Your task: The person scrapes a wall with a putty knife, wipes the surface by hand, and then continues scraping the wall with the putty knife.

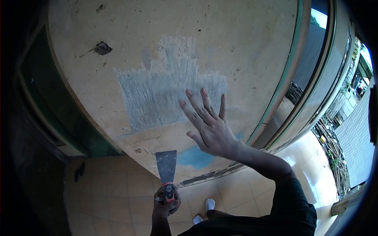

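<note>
My left hand (167,201) is closed round the red and black handle of a putty knife (166,166). Its wide grey blade points up, in front of the lower wall. My right hand (210,128) is open, fingers spread, over the lower right of a rough grey-blue patch (153,98) on the cream wall (244,47). The palm faces the wall and seems to lie against it; exact contact is hard to tell. Below that hand is a smoother light-blue patch (195,157), partly hidden by the wrist.
A dark chipped hole (103,48) marks the wall at upper left. A green door (51,90) stands left, and a framed window (311,51) right. Underfoot is a tiled floor (114,196), with dark footwear (79,172) at left. Stacked sticks (332,153) lie outside at right.
</note>
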The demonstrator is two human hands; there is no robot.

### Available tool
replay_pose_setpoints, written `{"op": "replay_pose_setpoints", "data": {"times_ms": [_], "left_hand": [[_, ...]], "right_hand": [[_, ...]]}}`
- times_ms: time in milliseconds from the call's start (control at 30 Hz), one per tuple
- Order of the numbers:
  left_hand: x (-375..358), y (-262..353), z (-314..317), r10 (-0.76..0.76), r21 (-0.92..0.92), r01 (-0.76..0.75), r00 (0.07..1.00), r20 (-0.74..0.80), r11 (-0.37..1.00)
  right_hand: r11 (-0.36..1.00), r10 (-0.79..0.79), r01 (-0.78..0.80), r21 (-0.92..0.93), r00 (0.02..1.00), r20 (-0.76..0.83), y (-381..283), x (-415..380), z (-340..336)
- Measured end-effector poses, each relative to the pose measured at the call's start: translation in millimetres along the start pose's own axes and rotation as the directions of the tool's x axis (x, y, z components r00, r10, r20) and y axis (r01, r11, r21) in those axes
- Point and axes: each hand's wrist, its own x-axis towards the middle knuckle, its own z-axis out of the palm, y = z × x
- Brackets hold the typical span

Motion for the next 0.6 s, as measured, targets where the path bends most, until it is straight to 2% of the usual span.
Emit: {"op": "replay_pose_setpoints", "data": {"times_ms": [33, 67, 100, 167, 200, 267, 300, 367, 400, 433, 467, 500, 533, 567, 600], "left_hand": [[4.5, 3.6, 4.4, 0.079, -0.026, -0.08, 0.996, -0.036, 0.996], [7.8, 9.1, 10.2, 0.07, 0.047, -0.065, 0.993, -0.1, 0.997], [13.0, 12.0, 11.5, 0.073, 0.052, -0.068, 0.992, -0.106, 0.996], [20.5, 17.2, 8.7, 0.144, 0.039, -0.146, 0.988, 0.049, 0.988], [24.8, 18.0, 1.2, 0.145, 0.041, -0.147, 0.988, 0.047, 0.988], [35.1, 14.0, -14.7, 0.144, 0.067, -0.161, 0.967, 0.21, 0.985], [39.9, 11.7, -12.8, 0.149, 0.062, -0.165, 0.967, 0.209, 0.984], [50.9, 10.5, -4.6, 0.2, 0.017, -0.206, 0.963, 0.183, 0.978], [55.0, 9.2, 0.4, 0.211, 0.072, -0.223, 0.967, 0.143, 0.972], [59.1, 7.7, 8.7, 0.214, 0.074, -0.226, 0.967, 0.14, 0.971], [63.2, 6.3, 18.6, 0.254, -0.043, -0.252, 0.965, 0.061, 0.967], [66.8, 7.5, 27.2, 0.284, -0.156, -0.284, 0.958, -0.02, 0.946], [68.1, 12.5, 34.6, 0.313, -0.149, -0.309, 0.95, 0.002, 0.939], [69.1, 12.3, 33.6, 0.32, -0.146, -0.317, 0.947, 0.002, 0.937], [71.6, 10.1, 31.1, 0.366, -0.105, -0.363, 0.93, 0.018, 0.926]], "right_hand": [[0.987, -0.031, 0.028, -0.157, 0.999, -0.014, 10.5, 16.2, 0.1], [0.949, -0.064, 0.052, -0.311, 0.998, -0.026, 20.7, 30.2, -0.9], [0.951, -0.066, 0.055, -0.304, 0.997, -0.028, 34.0, 41.9, -1.8], [0.85, -0.097, -0.063, -0.523, 0.957, -0.274, 59.1, 54.2, -2.2], [0.852, -0.097, -0.063, -0.52, 0.956, -0.275, 63.4, 55.0, -9.2], [0.832, 0.148, -0.336, -0.442, 0.902, -0.407, 66.2, 55.9, -28.1], [0.833, 0.142, -0.33, -0.444, 0.903, -0.405, 66.9, 57.4, -24.1], [0.929, 0.087, -0.237, -0.284, 0.886, -0.455, 59.1, 59.8, -5.9], [0.965, -0.051, -0.019, -0.262, 0.965, -0.256, 46.5, 57.1, 2.4], [0.962, -0.208, 0.193, -0.195, 0.977, -0.056, 35.9, 51.9, 8.7], [0.961, -0.212, 0.197, -0.192, 0.976, -0.059, 35.1, 47.1, 13.8], [0.939, -0.295, 0.282, -0.198, 0.955, -0.04, 34.5, 44.8, 17.8], [0.908, -0.377, 0.365, -0.205, 0.926, -0.021, 33.8, 44.2, 18.9], [0.906, -0.383, 0.37, -0.205, 0.923, -0.026, 37.6, 43.5, 13.4], [0.96, -0.224, 0.175, -0.22, 0.949, -0.222, 41.5, 46.2, -2.4]]}}
